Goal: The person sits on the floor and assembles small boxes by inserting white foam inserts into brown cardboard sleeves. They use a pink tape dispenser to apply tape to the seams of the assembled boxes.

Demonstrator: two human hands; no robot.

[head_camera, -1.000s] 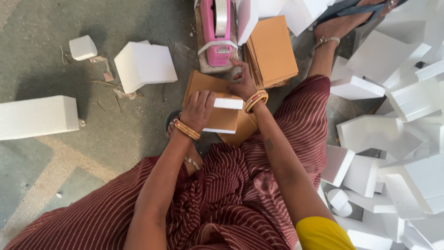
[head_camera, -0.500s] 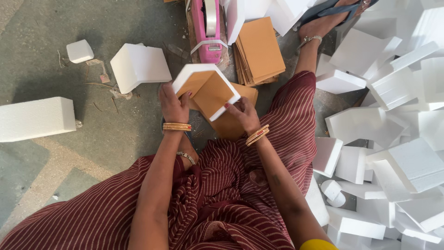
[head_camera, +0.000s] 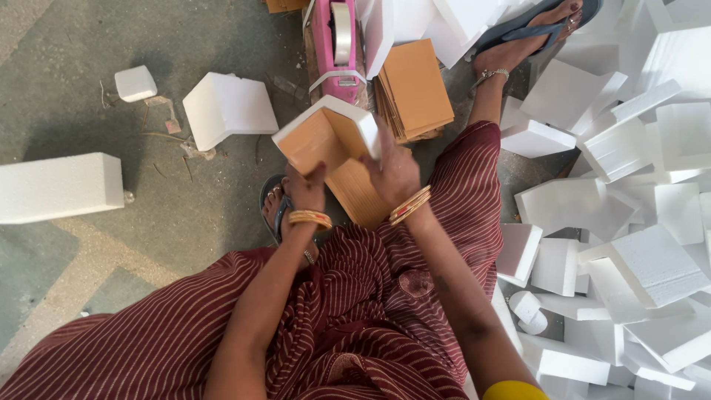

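Striped maroon cloth (head_camera: 355,326) fills the near edge, draped over the person's lap. Two hands rise from it. The left hand (head_camera: 305,191) has its fingers closed on the lower edge of a brown card (head_camera: 318,141); the right hand (head_camera: 394,172) grips the card's right side, fingers curled over a white foam corner (head_camera: 348,117) that wraps the card's top and right edges. Card and corner are held tilted above the floor (head_camera: 148,244), just over one stack of brown cards (head_camera: 363,194) lying under the hands. Bangles sit on both wrists.

To the right, a heap of white foam pieces (head_camera: 629,222) — too many and too overlapped to count. On the left, three foam blocks lie apart: a long one (head_camera: 59,187), a wide one (head_camera: 228,107), and a small one (head_camera: 135,83).

Farther off, a second stack of cards (head_camera: 415,90) sits beside one pink tape dispenser (head_camera: 338,52). One sandalled foot (head_camera: 533,33) shows at the top — another sandalled foot (head_camera: 275,206) is beneath the left hand.
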